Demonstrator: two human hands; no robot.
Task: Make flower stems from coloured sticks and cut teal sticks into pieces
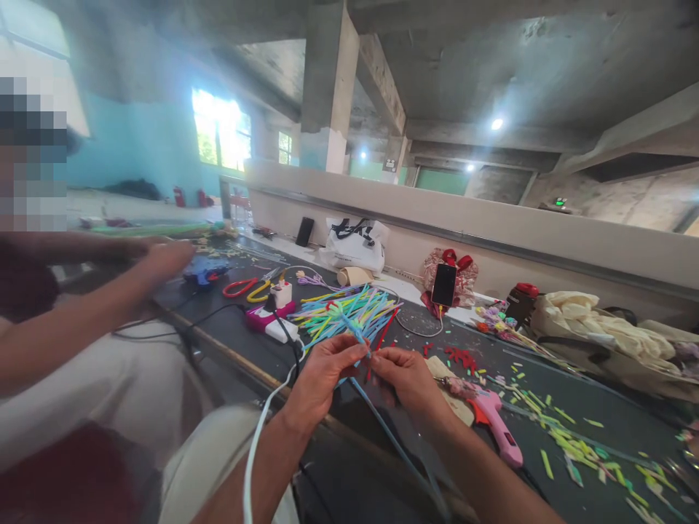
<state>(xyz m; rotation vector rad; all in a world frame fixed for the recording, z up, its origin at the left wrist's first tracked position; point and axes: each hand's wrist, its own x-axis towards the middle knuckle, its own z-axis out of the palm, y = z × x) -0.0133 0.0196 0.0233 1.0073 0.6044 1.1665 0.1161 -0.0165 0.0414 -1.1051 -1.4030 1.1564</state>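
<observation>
My left hand [328, 372] pinches the base of a light-blue pipe cleaner [349, 320] bent into a small shape, in front of the black table's near edge. The fingertips of my right hand [407, 375] close on the same piece, right beside my left thumb. A long light-blue length [390, 429] hangs from between my hands toward the lower right. Just behind my hands lies a pile of colourful pipe cleaners [328, 309]. A pink glue gun [499, 426] rests on its side to the right of my right hand, its tip by a beige pad [440, 370].
Left of the pile are a power strip [281, 329] with a plug, and scissors [261, 291]. A white cord [256, 451] crosses my left forearm. Cut green and yellow bits [573, 444] litter the right. A phone [443, 284] leans at the back. Another person's hand [169, 258] works at left.
</observation>
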